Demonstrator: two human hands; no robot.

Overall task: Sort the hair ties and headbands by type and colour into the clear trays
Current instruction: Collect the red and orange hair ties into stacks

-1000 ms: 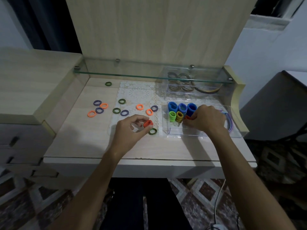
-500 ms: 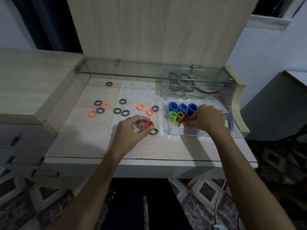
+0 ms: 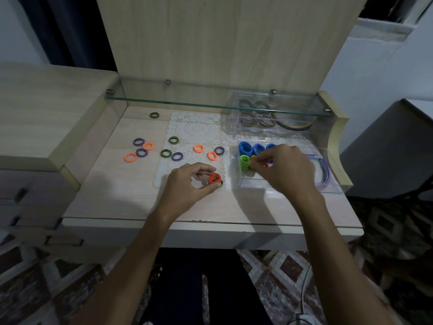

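My left hand [image 3: 187, 186] pinches red hair ties [image 3: 214, 178] just above the lace mat, over a green-black tie [image 3: 220, 184] lying there. My right hand [image 3: 284, 170] reaches into the near clear tray [image 3: 290, 187], fingers pinched at a red tie [image 3: 266, 164] beside the upright green ties [image 3: 244, 161]; blue ties [image 3: 245, 148] stand behind them. Purple headbands [image 3: 324, 173] lie along the tray's right side. Loose orange ties [image 3: 198, 148], purple-black ties [image 3: 177, 156] and green-black ties [image 3: 166, 153] lie scattered on the desk.
A second clear tray [image 3: 239, 130] with brownish ties and a headband sits at the back under the glass shelf [image 3: 187, 99]. A white lace mat [image 3: 194, 130] covers the desk's middle. A raised cabinet top [image 3: 42, 113] borders the left; a dark chair stands at the right.
My left hand has shifted slightly right with the red ties, now over the green-black tie. My right hand has lifted a little inside the tray, fingers pinching near the green ties.
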